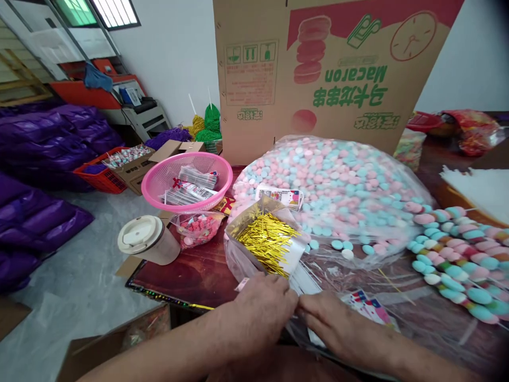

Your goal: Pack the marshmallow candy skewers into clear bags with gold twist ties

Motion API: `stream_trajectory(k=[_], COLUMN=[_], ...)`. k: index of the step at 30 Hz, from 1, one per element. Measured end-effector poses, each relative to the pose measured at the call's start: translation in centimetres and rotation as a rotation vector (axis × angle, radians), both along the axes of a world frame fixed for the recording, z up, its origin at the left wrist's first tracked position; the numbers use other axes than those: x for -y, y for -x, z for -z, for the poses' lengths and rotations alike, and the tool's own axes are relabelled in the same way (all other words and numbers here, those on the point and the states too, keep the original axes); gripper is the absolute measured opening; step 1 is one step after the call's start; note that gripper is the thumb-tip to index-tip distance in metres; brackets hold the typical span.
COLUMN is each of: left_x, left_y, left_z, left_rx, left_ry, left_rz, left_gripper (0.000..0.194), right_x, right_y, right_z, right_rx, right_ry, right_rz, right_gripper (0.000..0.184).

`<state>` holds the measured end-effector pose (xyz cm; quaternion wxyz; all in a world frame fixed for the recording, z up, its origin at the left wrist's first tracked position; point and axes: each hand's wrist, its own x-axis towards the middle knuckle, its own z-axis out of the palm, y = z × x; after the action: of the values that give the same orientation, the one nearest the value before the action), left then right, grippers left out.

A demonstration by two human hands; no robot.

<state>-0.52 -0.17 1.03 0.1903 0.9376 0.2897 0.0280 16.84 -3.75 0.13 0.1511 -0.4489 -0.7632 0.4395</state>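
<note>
My left hand (267, 303) is closed with its knuckles up, at the front edge of the table. Close beside it, my right hand (326, 319) is also closed, its fingertips near those of the left. What either hand holds, if anything, is hidden beneath the fingers. Just beyond the left hand stands an open box of gold twist ties (268, 241). White sticks (305, 278) lie behind the gap between my hands. Printed packets (368, 307) rest on clear plastic to the right of my right hand.
A big clear bag of pink, blue and white round sweets (334, 185) lies before a large carton (254, 127). At right are skewered sweets (461, 254). To the left stand a pink basket (149, 183), a lidded cup (159, 246) and a small bag of red pieces (199, 228).
</note>
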Motion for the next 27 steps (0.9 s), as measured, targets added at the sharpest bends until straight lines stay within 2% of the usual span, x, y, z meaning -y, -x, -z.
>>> stream_trajectory(k=[2,3,4,5,6,7,9,10,12,13,15,18,22,24,27], left_x=[0.7,1.0,1.2,1.4,1.4,1.5,1.4,1.2,0.9,0.8,0.5,0.0,-0.5,-0.7,-0.7], left_y=[0.8,1.3,1.8,2.2,2.7,3.0,3.3,3.3,3.1,2.9,2.6,2.1,1.3,0.8,-0.3], left_z=[0.2,0.5,0.9,1.4,1.9,2.3,2.9,3.1,3.1,3.0,2.8,2.7,2.6,2.6,2.4], left_rx=[0.062,0.122,0.185,0.253,0.331,0.421,0.621,0.732,0.952,1.044,1.169,1.242,1.311,1.317,1.303], left_ry=[-0.138,-0.170,-0.179,-0.160,-0.106,-0.012,0.305,0.494,0.830,0.952,1.075,1.115,1.149,1.168,1.183], left_rz=[0.058,0.039,-0.015,-0.101,-0.226,-0.378,-0.711,-0.856,-1.045,-1.090,-1.146,-1.182,-1.181,-1.177,-1.142], left_gripper=[0.016,0.018,0.020,0.020,0.020,0.019,0.017,0.017,0.019,0.021,0.023,0.027,0.030,0.030,0.029], right_x=[-0.1,-0.6,-1.4,-2.5,-3.8,-5.3,-8.3,-9.6,-11.4,-11.9,-12.3,-12.1,-10.2,-8.3,-5.4], right_y=[0.6,0.7,0.7,0.7,0.6,0.6,0.7,1.0,1.8,2.2,2.6,2.2,0.5,0.1,0.7], right_z=[-0.3,-0.5,-0.6,-0.6,-0.5,-0.3,0.7,1.3,2.5,2.9,3.1,2.2,0.6,0.1,-0.1], right_rx=[-0.254,-0.338,-0.377,-0.361,-0.286,-0.149,0.225,0.397,0.565,0.591,0.609,0.636,0.518,0.333,-0.118], right_ry=[0.531,0.703,0.778,0.743,0.604,0.377,-0.181,-0.383,-0.551,-0.561,-0.563,-0.579,-0.466,-0.363,-0.155], right_rz=[0.101,0.111,0.095,0.078,0.069,0.076,0.148,0.142,0.102,0.075,0.056,0.086,0.193,0.240,0.304], right_gripper=[0.025,0.025,0.026,0.027,0.030,0.032,0.030,0.027,0.019,0.016,0.014,0.016,0.017,0.018,0.020])
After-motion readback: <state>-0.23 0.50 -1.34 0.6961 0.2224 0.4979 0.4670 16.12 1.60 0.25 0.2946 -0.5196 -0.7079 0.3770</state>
